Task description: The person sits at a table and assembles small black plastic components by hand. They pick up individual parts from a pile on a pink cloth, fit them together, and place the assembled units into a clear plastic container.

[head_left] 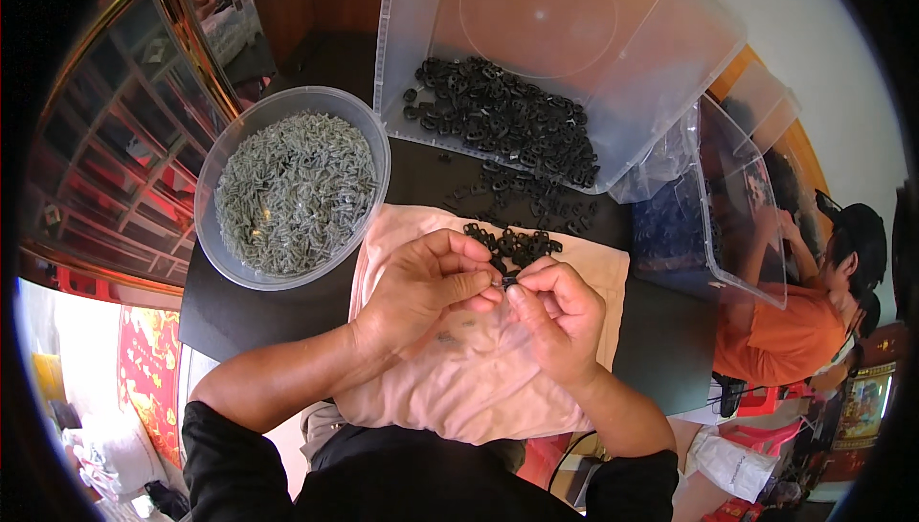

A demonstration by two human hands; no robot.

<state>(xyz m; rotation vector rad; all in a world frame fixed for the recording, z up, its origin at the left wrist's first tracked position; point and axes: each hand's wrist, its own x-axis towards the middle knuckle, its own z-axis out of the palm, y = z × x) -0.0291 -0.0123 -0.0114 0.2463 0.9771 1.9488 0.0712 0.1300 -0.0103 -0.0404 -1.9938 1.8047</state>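
Both my hands meet over a pink cloth (459,378) spread across the table's near edge and my lap. My left hand (436,283) is closed, thumb and fingers pinching close to the right fingertips. Between thumb and index finger, my right hand (560,316) grips a small black plastic part (509,281). Fingers cover most of that part, and whether a second piece is in the left pinch is hidden. Just beyond the fingertips lies a small pile of black plastic parts (526,246) on the cloth.
A round clear tub (378,220) full of small grey-green pieces stands at left. Behind, a clear bin (661,62) lies tipped, black parts spilling onto the dark table (670,330). Another clear bin (756,278) stands at right, beside a person in orange (780,340).
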